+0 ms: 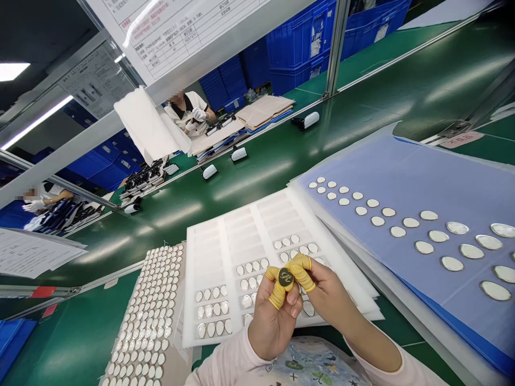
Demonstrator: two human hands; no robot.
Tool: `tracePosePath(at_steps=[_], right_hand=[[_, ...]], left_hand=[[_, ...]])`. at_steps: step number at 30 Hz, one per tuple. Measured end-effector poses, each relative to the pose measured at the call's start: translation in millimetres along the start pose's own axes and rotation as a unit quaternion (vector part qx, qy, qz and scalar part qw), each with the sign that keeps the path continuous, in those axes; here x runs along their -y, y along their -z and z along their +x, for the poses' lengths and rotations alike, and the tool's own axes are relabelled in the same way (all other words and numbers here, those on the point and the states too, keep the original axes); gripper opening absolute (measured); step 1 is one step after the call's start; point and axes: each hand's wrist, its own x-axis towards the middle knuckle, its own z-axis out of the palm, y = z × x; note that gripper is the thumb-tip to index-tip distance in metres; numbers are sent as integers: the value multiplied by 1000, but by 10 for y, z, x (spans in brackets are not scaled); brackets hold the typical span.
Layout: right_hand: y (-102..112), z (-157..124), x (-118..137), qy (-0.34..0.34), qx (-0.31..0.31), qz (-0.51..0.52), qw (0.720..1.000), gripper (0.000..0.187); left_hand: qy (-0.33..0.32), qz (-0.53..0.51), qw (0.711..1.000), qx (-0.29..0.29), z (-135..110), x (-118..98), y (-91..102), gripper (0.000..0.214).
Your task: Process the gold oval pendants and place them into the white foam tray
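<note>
Dark glossy oval disc [286, 277]: grip by the rim only, in a narrow pinch between yellow rubber finger cots [301, 265] of left hand [273, 328] and right hand [330, 296].

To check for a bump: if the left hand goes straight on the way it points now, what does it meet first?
Past the dark piece it holds, the left hand would likely meet the small ovals in the white tray, though it may pass above them; depth is unclear.
</note>
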Motion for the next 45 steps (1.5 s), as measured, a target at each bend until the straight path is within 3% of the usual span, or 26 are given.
tracePosePath(at_steps=[11, 17, 20, 24, 31, 45], right_hand=[[-59, -11, -19, -68, 45, 96, 992, 29], [-61, -8, -64, -18, -10, 30, 999, 27], [-96, -36, -102, -13, -3, 68, 998, 23], [-109, -54, -107, -37, 14, 104, 994, 29], [-35, 0, -66, -15, -4, 43, 999, 31], [-4, 31, -263, -71, -12, 35, 997, 47]], left_hand=[[-7, 0, 1000, -22, 37, 15, 23, 39], [-12, -11, 1000, -26, 21, 3, 5, 36], [-22, -17, 999, -21, 21, -11, -6, 35], [-26, -17, 999, -19, 31, -10, 5, 34], [-32, -38, 998, -31, 36, 13, 12, 26], [-8, -107, 992, -67, 124, -19, -30, 23]])
